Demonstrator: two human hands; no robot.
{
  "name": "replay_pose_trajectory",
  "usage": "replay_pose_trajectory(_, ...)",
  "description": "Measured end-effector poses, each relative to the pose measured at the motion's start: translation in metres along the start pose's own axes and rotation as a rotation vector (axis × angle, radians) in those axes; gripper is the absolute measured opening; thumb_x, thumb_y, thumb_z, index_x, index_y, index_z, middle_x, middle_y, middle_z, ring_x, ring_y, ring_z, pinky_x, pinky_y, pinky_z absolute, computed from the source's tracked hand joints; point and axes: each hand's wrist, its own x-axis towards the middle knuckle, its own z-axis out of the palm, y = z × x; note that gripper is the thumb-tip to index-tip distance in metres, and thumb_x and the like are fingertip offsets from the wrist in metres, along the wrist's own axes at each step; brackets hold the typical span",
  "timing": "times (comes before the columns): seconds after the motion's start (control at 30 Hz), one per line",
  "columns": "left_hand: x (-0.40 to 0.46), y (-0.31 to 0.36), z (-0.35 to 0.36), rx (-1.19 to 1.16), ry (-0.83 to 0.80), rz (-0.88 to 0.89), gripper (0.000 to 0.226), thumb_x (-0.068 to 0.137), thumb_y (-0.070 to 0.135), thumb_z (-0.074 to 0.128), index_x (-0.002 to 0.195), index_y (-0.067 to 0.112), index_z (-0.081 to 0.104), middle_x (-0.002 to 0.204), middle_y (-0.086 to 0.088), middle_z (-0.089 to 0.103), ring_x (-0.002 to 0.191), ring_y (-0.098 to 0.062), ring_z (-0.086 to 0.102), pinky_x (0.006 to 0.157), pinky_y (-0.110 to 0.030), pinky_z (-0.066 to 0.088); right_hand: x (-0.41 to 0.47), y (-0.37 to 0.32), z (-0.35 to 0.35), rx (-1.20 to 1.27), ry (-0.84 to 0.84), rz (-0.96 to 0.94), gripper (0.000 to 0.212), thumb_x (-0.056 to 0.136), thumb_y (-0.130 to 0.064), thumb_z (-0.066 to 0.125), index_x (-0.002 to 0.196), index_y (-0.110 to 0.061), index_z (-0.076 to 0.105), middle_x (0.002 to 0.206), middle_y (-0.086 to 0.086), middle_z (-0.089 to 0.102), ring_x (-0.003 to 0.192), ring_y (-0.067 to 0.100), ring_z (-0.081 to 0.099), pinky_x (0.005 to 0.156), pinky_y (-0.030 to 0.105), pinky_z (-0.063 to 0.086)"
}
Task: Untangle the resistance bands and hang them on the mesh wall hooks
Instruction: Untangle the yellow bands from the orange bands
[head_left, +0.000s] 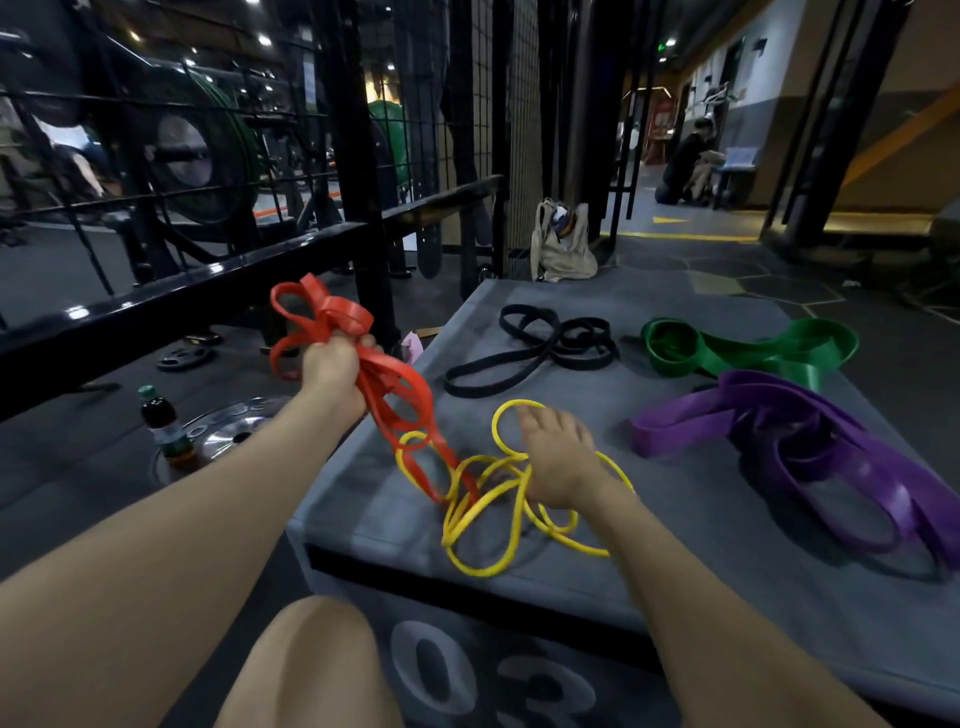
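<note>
Left hand (332, 364): our fingers are curled tight round the red band (358, 358), lifted over the box's left edge.
Red band: runs down and right into the yellow band (498, 499).
Right hand (558, 462): rests on the yellow band near the box's (649, 561) front edge; we cannot tell its grip.
Tangle: hard to make out.

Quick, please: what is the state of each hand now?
Left hand: closed, its grip holds the red band.
Right hand: on the yellow band; grip cannot be told.
</note>
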Motion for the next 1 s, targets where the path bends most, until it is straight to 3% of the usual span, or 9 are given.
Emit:
replay_pose_trajectory(0.2,-0.005,0.01,0.009,-0.032,-0.058,-0.006,0.025,0.099,0.012,0.038,0.076,0.014,0.048,0.039,0.006,0.049,0.033,-0.007,0.048,0.039,-0.016,0.043,0.005,-0.004,-0.011,-0.067,-0.54,-0.167,0.08,0.063,-0.029,0.084,0.131,-0.019,0.043,0.131,0.004,0.052,0.122,0.024,0.049,0.094,0.03,0.043)
replay_pose_trajectory(0.3,-0.001,0.01,0.006,-0.019,-0.078,-0.017,0.023,0.097,0.014,0.043,0.075,0.014,0.049,0.042,0.006,0.05,0.039,-0.008,0.048,0.045,-0.018,0.043,0.015,0.015,-0.01,-0.225,-0.387,0.014,0.073,0.059,-0.037,0.085,0.12,-0.017,0.051,0.123,0.005,0.055,0.115,0.027,0.053,0.091,0.035,0.048)
replay_pose_trajectory(0.43,-0.001,0.008,0.004,-0.037,-0.066,-0.031,0.023,0.097,0.012,0.043,0.075,0.013,0.049,0.047,0.004,0.049,0.043,-0.01,0.047,0.041,-0.018,0.044,0.016,0.025,-0.018,0.029,-0.188,0.194,0.047,0.063,-0.031,0.084,0.099,-0.011,0.062,0.098,0.007,0.063,0.094,0.023,0.061,0.073,0.027,0.045)
replay_pose_trajectory(0.5,-0.002,0.006,0.005,-0.051,-0.061,-0.033,0.024,0.097,0.011,0.042,0.074,0.013,0.048,0.045,0.004,0.048,0.038,-0.009,0.046,0.041,-0.017,0.043,0.007,0.028,-0.017,0.26,-0.243,0.179,0.039,0.066,-0.019,0.082,0.102,-0.011,0.066,0.085,0.0,0.06,0.086,0.015,0.057,0.076,0.025,0.046)
replay_pose_trajectory(0.6,-0.003,0.003,0.006,-0.041,-0.066,-0.04,0.026,0.097,0.011,0.042,0.071,0.013,0.047,0.043,0.005,0.048,0.037,-0.009,0.047,0.041,-0.018,0.042,-0.006,0.034,-0.014,0.478,-0.382,0.124,0.053,0.076,-0.002,0.07,0.126,-0.012,0.054,0.097,-0.004,0.056,0.092,0.014,0.055,0.093,0.03,0.046)
replay_pose_trajectory(0.7,-0.005,0.001,0.009,-0.067,-0.077,-0.049,0.028,0.098,0.01,0.041,0.07,0.011,0.046,0.051,0.001,0.045,0.033,-0.01,0.046,0.038,-0.017,0.043,-0.008,0.036,-0.024,0.417,-0.121,0.046,0.039,0.088,-0.004,0.054,0.125,-0.014,0.058,0.114,-0.001,0.062,0.107,0.019,0.058,0.093,0.026,0.044)
replay_pose_trajectory(0.77,-0.008,-0.001,0.012,-0.085,-0.083,-0.057,0.029,0.099,0.012,0.041,0.07,0.011,0.047,0.052,0.001,0.046,0.032,-0.009,0.046,0.039,-0.017,0.043,-0.008,0.025,-0.03,0.392,0.103,0.03,0.025,0.091,-0.014,0.052,0.111,-0.014,0.067,0.107,0.004,0.068,0.101,0.022,0.06,0.083,0.026,0.044)
replay_pose_trajectory(0.87,-0.011,-0.002,0.013,-0.116,-0.094,-0.082,0.03,0.099,0.013,0.04,0.07,0.01,0.046,0.047,0.001,0.046,0.031,-0.01,0.047,0.038,-0.017,0.043,-0.003,-0.002,-0.022,0.408,0.133,-0.083,0.013,0.09,-0.027,0.057,0.096,-0.023,0.068,0.101,0.007,0.064,0.098,0.023,0.055,0.085,0.031,0.042)
replay_pose_trajectory(1.0,-0.012,0.001,0.012,-0.173,-0.134,-0.094,0.029,0.099,0.014,0.04,0.07,0.012,0.043,0.041,0.003,0.046,0.032,-0.01,0.046,0.039,-0.017,0.043,0.003,-0.033,0.007,0.381,-0.049,-0.199,0.064,0.079,-0.043,0.068,0.13,-0.01,0.048,0.13,0.009,0.051,0.125,0.026,0.042,0.105,0.032,0.033)
